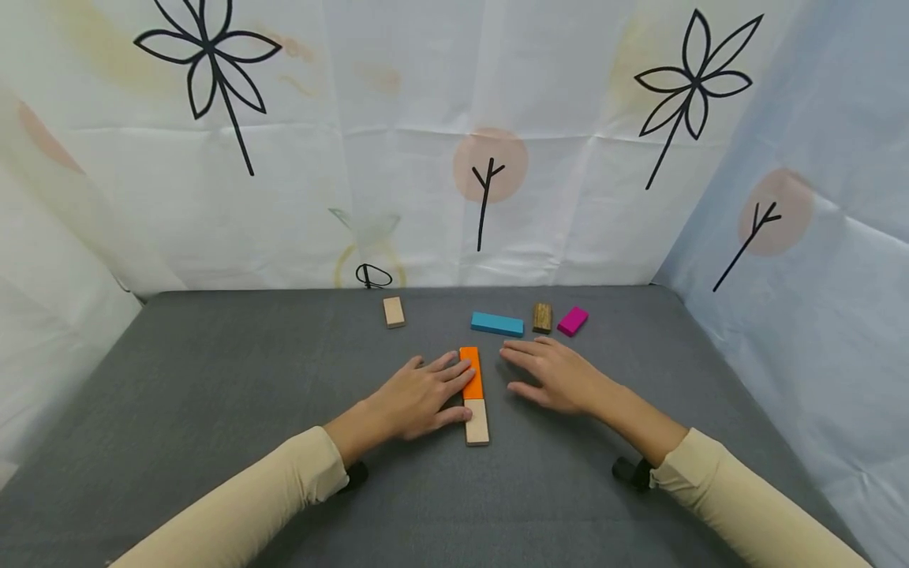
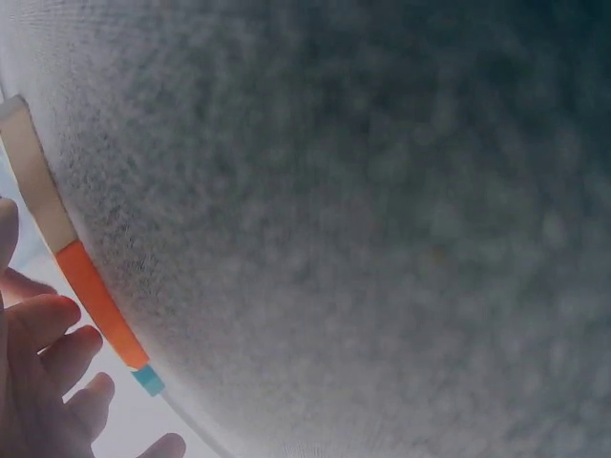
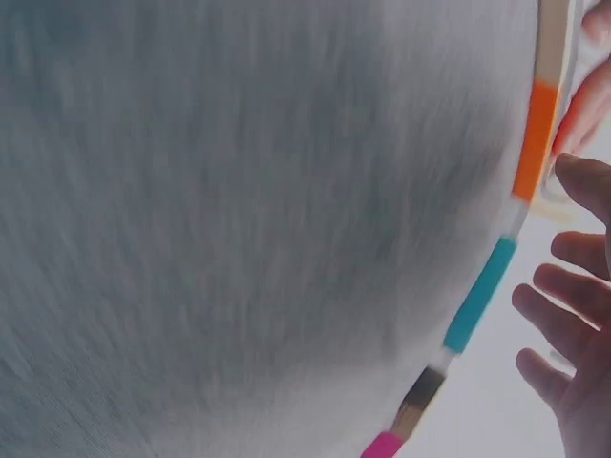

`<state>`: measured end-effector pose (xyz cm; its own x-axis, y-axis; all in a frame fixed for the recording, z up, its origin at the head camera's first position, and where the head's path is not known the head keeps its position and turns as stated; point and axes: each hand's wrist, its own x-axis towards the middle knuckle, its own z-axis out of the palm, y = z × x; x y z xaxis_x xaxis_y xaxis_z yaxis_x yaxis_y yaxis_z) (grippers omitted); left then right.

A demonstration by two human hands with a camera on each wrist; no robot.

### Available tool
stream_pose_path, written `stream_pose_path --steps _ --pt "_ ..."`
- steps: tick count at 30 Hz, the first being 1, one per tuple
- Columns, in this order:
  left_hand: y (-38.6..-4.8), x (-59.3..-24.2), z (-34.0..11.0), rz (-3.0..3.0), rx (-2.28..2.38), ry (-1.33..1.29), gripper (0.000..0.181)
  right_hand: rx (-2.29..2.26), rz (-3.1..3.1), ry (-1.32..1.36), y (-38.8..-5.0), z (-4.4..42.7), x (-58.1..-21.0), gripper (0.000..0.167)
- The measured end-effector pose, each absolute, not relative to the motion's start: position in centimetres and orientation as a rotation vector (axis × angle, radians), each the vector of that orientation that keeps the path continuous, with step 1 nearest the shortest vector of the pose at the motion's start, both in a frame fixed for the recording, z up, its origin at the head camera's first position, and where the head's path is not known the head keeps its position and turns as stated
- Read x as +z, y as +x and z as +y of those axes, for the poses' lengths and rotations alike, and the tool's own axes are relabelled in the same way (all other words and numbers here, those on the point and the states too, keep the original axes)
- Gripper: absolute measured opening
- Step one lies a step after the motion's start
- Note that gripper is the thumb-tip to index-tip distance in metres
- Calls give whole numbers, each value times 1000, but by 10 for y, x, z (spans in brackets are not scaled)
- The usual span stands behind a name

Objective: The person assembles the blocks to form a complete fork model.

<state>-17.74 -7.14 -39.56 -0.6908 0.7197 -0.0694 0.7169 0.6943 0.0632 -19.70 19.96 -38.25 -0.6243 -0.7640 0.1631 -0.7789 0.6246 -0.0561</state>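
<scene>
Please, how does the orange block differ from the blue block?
The orange block runs front to back; the blue block lies nearly sideways. The left hand has fingers over the orange block; no hand covers the blue block. The orange block meets a pale block end to end; the blue block touches none. Both are elongated.

Orange block (image 1: 474, 386), beige block (image 1: 478, 428); grey table (image 1: 213, 379); white, leaf-patterned backdrop (image 1: 405, 166).

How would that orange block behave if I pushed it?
Probably stiff: the orange block has straight, crisp edges. Its flat sides suggest it would slide rather than roll. Pushed toward the pale wooden block against its end, it would likely shove that along too.
</scene>
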Motion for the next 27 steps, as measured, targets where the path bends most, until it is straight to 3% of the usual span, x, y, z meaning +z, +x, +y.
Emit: stream_pose_path --steps 7,27 --pt "-175 -397 -73 2816 30 1203 71 209 -2900 1127 -219 203 -386 69" --pt "-178 -397 -70 2797 56 1193 71 362 -3090 1038 -235 199 -389 75"
